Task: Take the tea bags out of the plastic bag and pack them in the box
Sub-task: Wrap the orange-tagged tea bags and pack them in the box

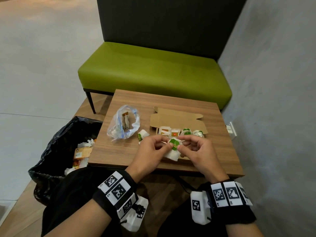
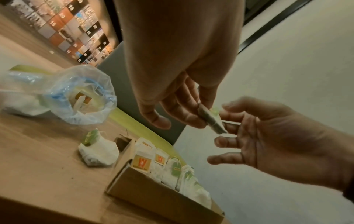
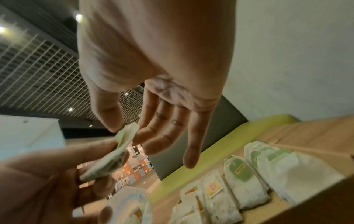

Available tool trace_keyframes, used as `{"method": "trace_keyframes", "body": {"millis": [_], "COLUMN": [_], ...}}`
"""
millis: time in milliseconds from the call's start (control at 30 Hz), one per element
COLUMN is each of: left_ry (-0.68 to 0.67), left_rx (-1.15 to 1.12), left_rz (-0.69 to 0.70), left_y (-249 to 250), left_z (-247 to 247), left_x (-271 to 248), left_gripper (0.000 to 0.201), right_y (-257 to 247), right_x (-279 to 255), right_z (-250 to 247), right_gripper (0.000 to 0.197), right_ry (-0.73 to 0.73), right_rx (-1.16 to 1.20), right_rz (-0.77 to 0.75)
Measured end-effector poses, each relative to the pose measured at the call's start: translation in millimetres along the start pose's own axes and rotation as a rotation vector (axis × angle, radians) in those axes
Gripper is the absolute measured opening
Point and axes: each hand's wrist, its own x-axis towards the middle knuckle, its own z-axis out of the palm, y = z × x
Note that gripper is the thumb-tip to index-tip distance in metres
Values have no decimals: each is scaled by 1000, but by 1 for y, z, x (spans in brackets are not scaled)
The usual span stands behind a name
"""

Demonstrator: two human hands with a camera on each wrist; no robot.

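Both our hands pinch one white green-tagged tea bag [image 1: 173, 148] above the brown cardboard box [image 1: 177, 119]: left hand [image 1: 150, 152], right hand [image 1: 199, 152]. Clear plastic bag [image 1: 123, 124] lies left on the wooden table [image 1: 119, 149].

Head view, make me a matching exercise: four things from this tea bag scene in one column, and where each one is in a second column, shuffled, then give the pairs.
Column one:
1. plastic bag
2. cardboard box
3. green-tagged tea bag
4. loose tea bag

Column two:
A. pinched between the left hand and the right hand
B. lying on the table between the bag and the box
C. on the table's left part, mouth open
D. open, with a row of tea bags standing in it

Pairs: 1-C, 2-D, 3-A, 4-B
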Motion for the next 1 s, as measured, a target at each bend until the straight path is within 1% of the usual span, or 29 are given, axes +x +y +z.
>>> {"method": "trace_keyframes", "body": {"millis": [100, 200, 267, 333, 400, 500, 533, 600, 667, 767, 867, 1000], "left_ry": [9, 3, -3, -8, -2, -16, -39, -108, -167, -169, -171, -190], "left_rx": [146, 240, 278, 299, 385, 701, 790, 889, 940, 983, 983, 975], "left_rz": [75, 91, 98, 88, 46, -25, -35, -47, -46, -14, 9, 0], "left_y": [-4, -6, -8, -10, -14, -21, -24, -29, -33, -36, -38, -37], "left_z": [-1, 1, 4, 6, 5, 0, -2, -4, -4, -4, -5, -6], "left_x": [6, 11, 13, 16, 18, 21, 20, 19, 18, 18, 20, 23], "left_gripper": [10, 9, 9, 11, 19, 29, 30, 29, 28, 26, 23, 20], "right_y": [4, 3, 2, 2, 4, 9, 13, 24, 33, 41, 49, 63], "right_x": [6, 11, 15, 19, 25, 39, 45, 56, 65, 76, 87, 101], "right_z": [-4, -11, -15, -18, -22, -34, -37, -42, -42, -38, -34, -28], "right_gripper": [17, 15, 12, 10, 9, 6, 6, 4, 3, 5, 5, 4], "right_ry": [-21, -90, -97, -74, -16, 88, 103, 95, 44, -54, -42, 29], "right_rx": [-160, -229, -289, -357, -456, -638, -687, -775, -828, -838, -889, -1008], "right_rz": [-9, -13, -20, -28, -30, 35, 66, 125, 170, 206, 225, 257]}}
